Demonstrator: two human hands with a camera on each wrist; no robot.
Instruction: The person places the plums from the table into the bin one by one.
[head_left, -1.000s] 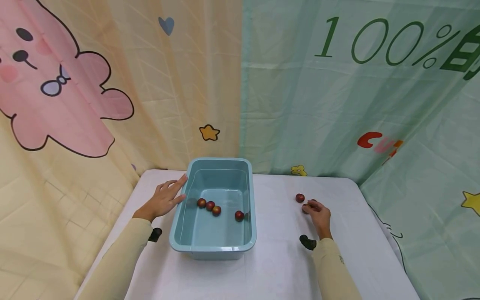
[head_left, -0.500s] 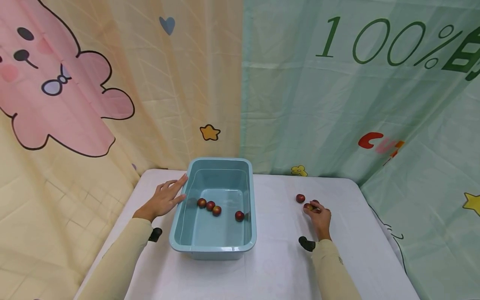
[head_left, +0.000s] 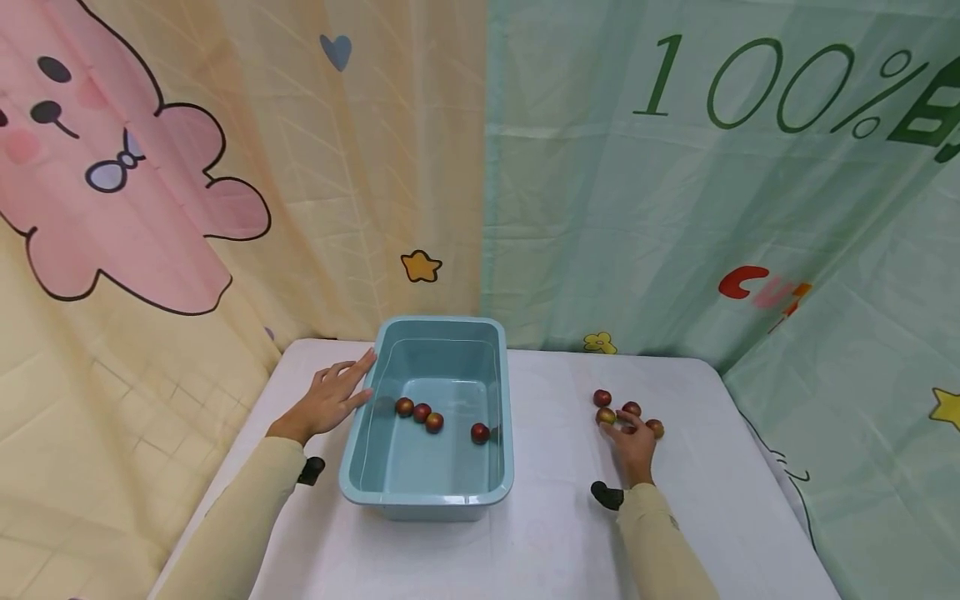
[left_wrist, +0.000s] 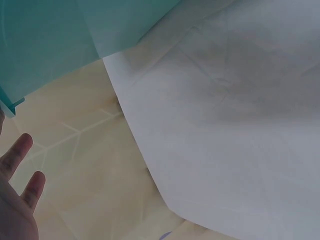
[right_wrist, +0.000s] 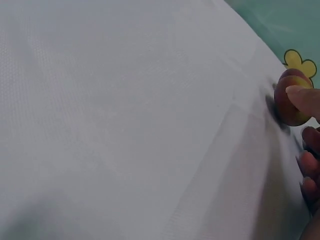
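Note:
My left hand lies against the left rim of a light blue plastic basin, fingers spread and fairly straight. In the left wrist view, the fingers show beside a corner of the basin. Several red-and-yellow plums lie on the basin's floor, one of them apart at the right. On the table to the right, my right hand pinches a plum with thumb and fingertips. The right wrist view has the thumb pressed on that plum. More plums sit close around the fingers, partly hidden by the hand.
A white cloth covers the table. Another plum lies just behind the pinched one. Printed curtains hang along the back and both sides, right at the table's far edge.
My right hand has shifted slightly left and toward me, and its grasp has moved to the left plum. Plums it covered before now show around it. The left hand and basin stay put.

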